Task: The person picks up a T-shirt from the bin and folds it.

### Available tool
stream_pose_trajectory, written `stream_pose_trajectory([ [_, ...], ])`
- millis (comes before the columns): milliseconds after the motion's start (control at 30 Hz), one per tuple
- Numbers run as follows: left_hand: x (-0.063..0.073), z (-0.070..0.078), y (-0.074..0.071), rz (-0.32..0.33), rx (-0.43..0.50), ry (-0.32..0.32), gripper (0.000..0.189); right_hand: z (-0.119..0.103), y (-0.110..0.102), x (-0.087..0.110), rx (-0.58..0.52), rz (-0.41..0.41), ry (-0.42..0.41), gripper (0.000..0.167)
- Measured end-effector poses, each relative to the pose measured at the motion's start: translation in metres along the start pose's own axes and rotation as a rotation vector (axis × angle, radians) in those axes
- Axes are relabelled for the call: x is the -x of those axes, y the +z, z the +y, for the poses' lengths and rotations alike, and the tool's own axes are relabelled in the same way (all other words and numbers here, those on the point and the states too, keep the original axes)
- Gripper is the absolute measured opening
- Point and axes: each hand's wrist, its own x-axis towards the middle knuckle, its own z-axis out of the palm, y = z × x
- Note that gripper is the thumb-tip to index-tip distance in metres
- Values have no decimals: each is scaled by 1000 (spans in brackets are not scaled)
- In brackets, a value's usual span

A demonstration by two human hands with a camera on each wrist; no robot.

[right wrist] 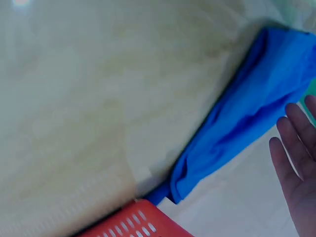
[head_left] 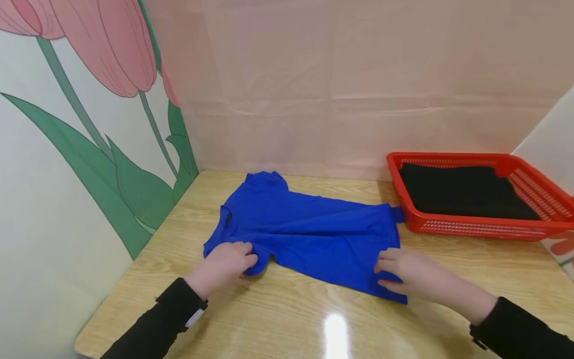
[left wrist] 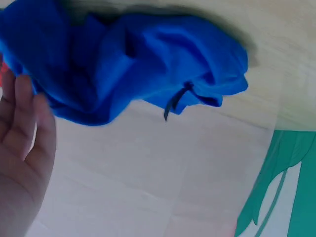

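A blue T-shirt (head_left: pixel 314 224) lies on its side across the wooden table, neckline to the left and hem to the right. Its near sleeve (head_left: pixel 257 262) is bunched beside my left hand (head_left: pixel 226 264), whose fingertips are right at the cloth. From the left wrist view, the fingers (left wrist: pixel 44 128) of that hand look extended, alongside loose blue folds. My right hand (head_left: pixel 414 276) hovers over the near corner of the hem, fingers spread and loosely bent. The right wrist view shows those fingers (right wrist: pixel 284 163) apart with nothing between them.
A red plastic basket (head_left: pixel 480 227) stands at the back right, holding folded black cloth (head_left: pixel 462 192). A bit of blue fabric at the hem reaches the basket's left side. Behind the table rises a pinkish covered wall (head_left: pixel 332 89); a tulip-printed panel (head_left: pixel 112 129) borders the left.
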Motion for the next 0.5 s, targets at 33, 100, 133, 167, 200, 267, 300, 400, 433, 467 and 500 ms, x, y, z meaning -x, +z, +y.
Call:
stream_pose_trajectory([
  [33,0,2,2,-20,-19,4,44,-2,2,3,-10,-8,10,21],
  [100,-1,4,6,-48,-38,-19,46,-6,5,9,-32,-30,38,19],
  [133,-1,4,7,-50,-42,-37,47,-7,7,12,-45,-49,55,19],
  [167,-2,4,9,-50,-44,-56,47,-9,9,14,-56,-66,70,20],
  [200,-2,4,11,-48,-48,-77,46,-9,10,16,-71,-90,86,21],
  [267,-3,2,15,-40,-46,-124,41,-10,12,20,-93,-136,126,26],
  [300,-4,1,17,-40,-36,-152,37,-11,13,21,-103,-160,147,28],
  [400,-5,-3,23,-45,5,-238,27,-11,15,21,-122,-205,182,29],
  [433,-5,-4,24,-45,23,-267,25,-10,16,21,-125,-210,184,27],
  [467,-4,-6,24,-41,44,-295,23,-10,16,21,-129,-216,184,24],
  [500,-4,-8,24,-36,60,-319,22,-10,16,20,-129,-215,178,22],
])
